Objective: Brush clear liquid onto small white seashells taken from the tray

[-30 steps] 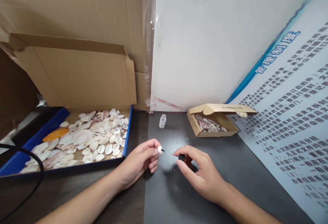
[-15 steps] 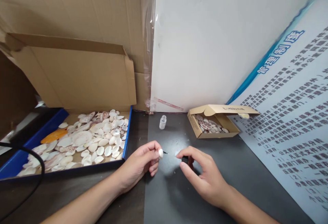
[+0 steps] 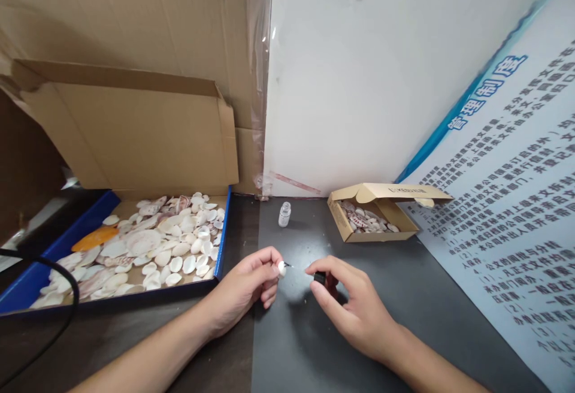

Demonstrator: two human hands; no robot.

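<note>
Between thumb and fingertips, my left hand (image 3: 251,288) pinches a small white shell (image 3: 281,268). My right hand (image 3: 353,306) has its fingers round a black cap (image 3: 319,277) with a thin brush, whose dark tip (image 3: 288,265) is at the shell. The brush's stem is hard to make out against the table. Behind both hands, a small clear bottle (image 3: 284,214) with a white label stands upright without a cap.
On the left, a blue-edged box (image 3: 223,234) with its cardboard lid raised holds several shells and an orange piece (image 3: 94,239). A small cardboard box (image 3: 381,236) of shells stands back right. A black cable (image 3: 74,297) curves at far left.
My right hand has moved slightly left with the black cap, and the brush tip is now over the shell's upper edge. My left hand has stayed nearly still.
</note>
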